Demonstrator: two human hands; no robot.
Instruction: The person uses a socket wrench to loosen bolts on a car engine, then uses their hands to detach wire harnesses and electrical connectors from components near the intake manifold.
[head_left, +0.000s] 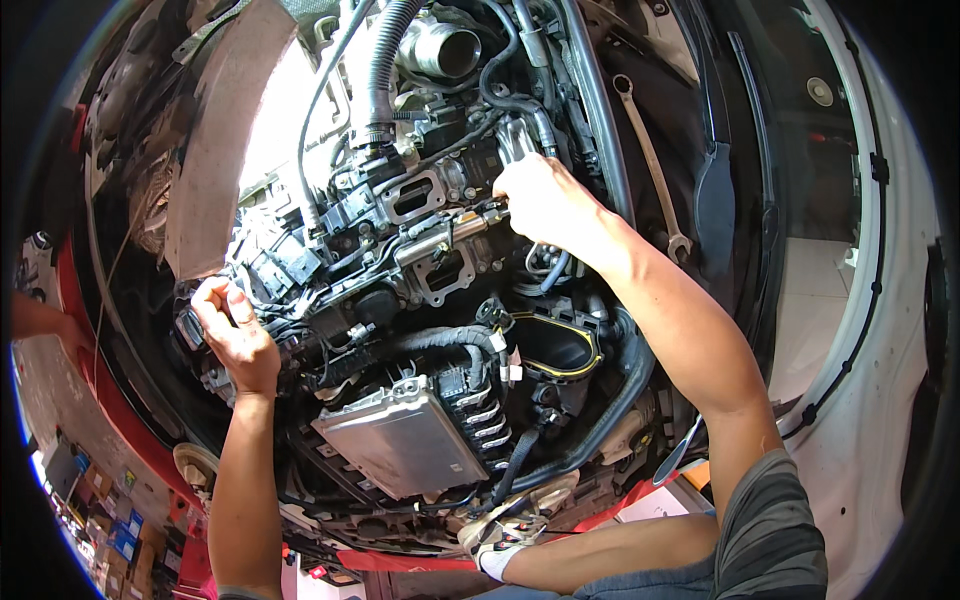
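My left hand (238, 337) is at the left side of an exposed car engine, its fingers curled. Its fingertips meet the lower end of a long grey panel (217, 142); whether they grip it I cannot tell. Over the far right of the engine, my right hand (547, 199) is closed around a shiny metal tool (514, 139), partly hidden by the fist. Two rectangular ports, an upper one (437, 196) and a lower one (466, 283), lie to the left of that hand. A metal rail (442, 238) runs between them.
A combination wrench (651, 161) lies right of the engine. Nearer me are a finned metal control module (405, 442) and an open air duct with a yellow seal (592, 366). A ribbed hose (386, 64) rises at the top. Another person's hand (75, 337) rests at the left edge.
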